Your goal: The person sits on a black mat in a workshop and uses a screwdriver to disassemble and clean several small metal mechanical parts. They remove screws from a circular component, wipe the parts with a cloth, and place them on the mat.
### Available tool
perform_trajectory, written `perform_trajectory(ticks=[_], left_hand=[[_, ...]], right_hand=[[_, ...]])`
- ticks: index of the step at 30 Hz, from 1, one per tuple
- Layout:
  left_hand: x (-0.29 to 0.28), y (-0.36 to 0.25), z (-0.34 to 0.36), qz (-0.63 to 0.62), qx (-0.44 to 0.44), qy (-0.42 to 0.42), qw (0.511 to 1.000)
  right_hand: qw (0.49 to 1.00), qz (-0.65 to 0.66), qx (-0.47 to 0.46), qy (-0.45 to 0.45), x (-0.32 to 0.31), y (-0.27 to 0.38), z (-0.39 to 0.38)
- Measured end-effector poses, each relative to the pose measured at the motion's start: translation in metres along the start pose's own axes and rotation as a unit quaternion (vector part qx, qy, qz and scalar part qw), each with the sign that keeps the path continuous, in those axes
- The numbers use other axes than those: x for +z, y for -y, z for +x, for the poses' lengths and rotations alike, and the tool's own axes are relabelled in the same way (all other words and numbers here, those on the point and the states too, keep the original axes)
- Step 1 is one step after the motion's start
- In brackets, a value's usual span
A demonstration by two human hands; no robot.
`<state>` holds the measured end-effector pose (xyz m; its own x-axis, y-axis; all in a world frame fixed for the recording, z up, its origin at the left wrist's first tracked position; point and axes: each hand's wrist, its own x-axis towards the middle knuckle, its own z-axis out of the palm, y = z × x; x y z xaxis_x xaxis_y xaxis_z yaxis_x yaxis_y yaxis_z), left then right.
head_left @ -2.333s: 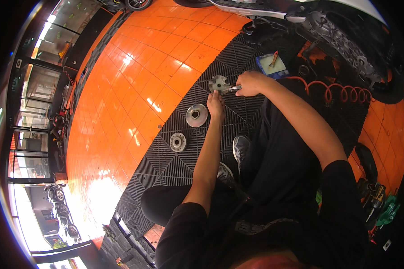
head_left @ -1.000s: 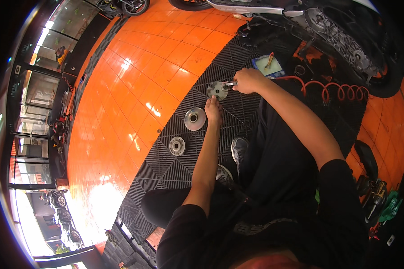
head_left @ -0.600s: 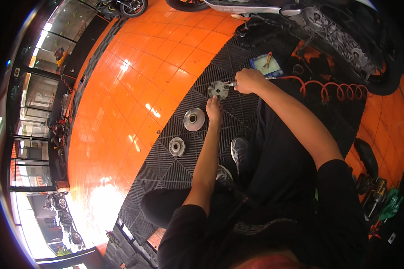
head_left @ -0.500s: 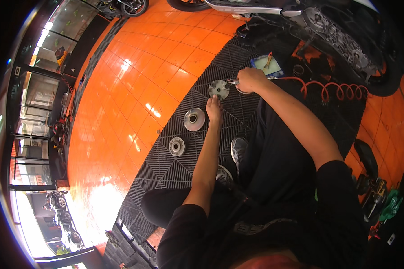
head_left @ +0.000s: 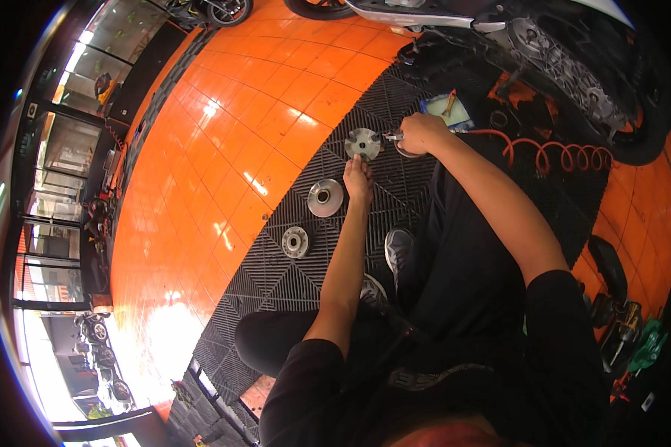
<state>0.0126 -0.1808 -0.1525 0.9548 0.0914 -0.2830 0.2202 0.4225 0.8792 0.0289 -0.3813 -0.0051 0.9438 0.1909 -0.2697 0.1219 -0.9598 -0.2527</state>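
Note:
My left hand (head_left: 358,179) pinches the lower edge of a round metal plate (head_left: 362,140) with notches in its rim and a hole in the centre. An air blow gun (head_left: 392,137) is gripped in my right hand (head_left: 423,135), its nozzle close to the plate's right edge. From behind that hand runs a red coiled air hose (head_left: 548,155). Nearer to me, left of my left forearm, a shiny flared metal disc (head_left: 325,198) with a raised hub lies on the black ribbed mat (head_left: 276,281). Below it rests a smaller round metal part (head_left: 295,242) with holes round its face.
A shallow blue-edged tray (head_left: 461,119) holds pale liquid and a brush (head_left: 449,102), just beyond my right hand. The partly opened motorcycle (head_left: 559,74) stands at far right. Glossy orange tiles (head_left: 201,164) lie to the left. A power drill (head_left: 628,325) is at right.
The plate and both hands stay almost in place; the left hand's fingers have shifted slightly on the plate's edge. The whole view has moved a little.

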Motion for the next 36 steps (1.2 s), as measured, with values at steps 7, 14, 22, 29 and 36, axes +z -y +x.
perform_trajectory(ticks=[7,14,22,29,36], left_hand=[[0.002,0.001,0.003,0.007,0.012,0.001,1.000],[0.000,0.003,0.000,0.000,0.002,-0.005,1.000],[-0.017,0.011,0.011,-0.037,0.047,0.024,0.998],[-0.005,0.024,-0.003,0.024,0.004,-0.002,1.000],[-0.018,0.031,0.014,0.002,0.021,-0.004,1.000]], right_hand=[[1.000,-0.015,0.001,0.015,0.000,0.001,0.001],[0.999,-0.023,-0.014,0.027,-0.001,0.001,-0.002],[0.999,0.004,-0.032,0.021,0.006,0.004,0.009],[1.000,-0.011,-0.016,-0.022,0.028,-0.013,0.018],[1.000,-0.010,-0.026,-0.003,0.019,-0.006,0.013]])
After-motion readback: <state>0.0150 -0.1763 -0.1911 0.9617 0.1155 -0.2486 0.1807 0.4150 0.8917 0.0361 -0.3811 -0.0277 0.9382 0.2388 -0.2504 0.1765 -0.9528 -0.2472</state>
